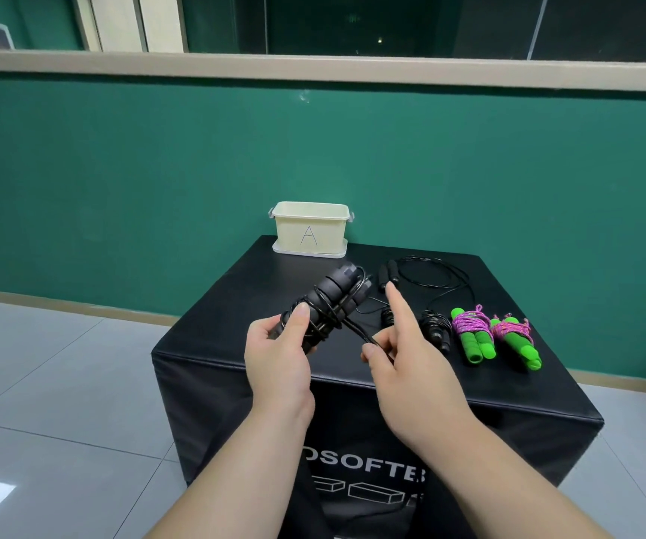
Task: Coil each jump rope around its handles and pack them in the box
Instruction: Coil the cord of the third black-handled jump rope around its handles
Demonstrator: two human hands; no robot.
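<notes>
My left hand (280, 348) grips the lower end of a pair of black foam jump rope handles (333, 295), held tilted above the black table, with thin black cord coiled round them. My right hand (395, 344) pinches the loose end of that cord (356, 331) between thumb and middle finger, index finger pointing up. A cream box marked "A" (309, 229) stands open at the table's far edge. An uncoiled black jump rope (430, 274) lies behind my right hand. A small coiled black rope (436, 328) lies to the right.
Two green-handled ropes wrapped in pink cord, one (471, 334) beside the other (516, 340), lie at the table's right. The black cloth-covered table (236, 367) stands on a grey tiled floor before a green wall.
</notes>
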